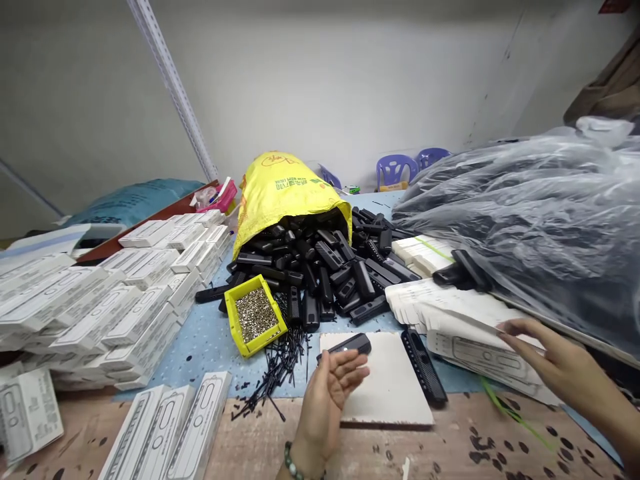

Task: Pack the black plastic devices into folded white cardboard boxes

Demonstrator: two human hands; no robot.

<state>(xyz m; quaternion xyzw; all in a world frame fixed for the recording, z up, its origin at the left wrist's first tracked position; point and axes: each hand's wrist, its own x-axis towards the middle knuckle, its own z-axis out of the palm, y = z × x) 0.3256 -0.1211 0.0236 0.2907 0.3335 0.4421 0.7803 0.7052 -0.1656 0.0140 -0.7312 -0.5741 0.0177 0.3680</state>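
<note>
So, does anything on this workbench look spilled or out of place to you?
Yes. The yellow woven sack lies on its side, with black plastic parts spilling from its mouth onto the blue mat. Thin black pins also lie scattered below the yellow tray, some reaching the wooden bench top.

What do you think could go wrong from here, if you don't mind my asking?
The yellow tray of small metal pieces sits tilted against the black parts, so it might tip and spill. The loose black pins lie close to the left hand and could get swept aside. The white cards by the right hand look loosely stacked and might slide.
</note>
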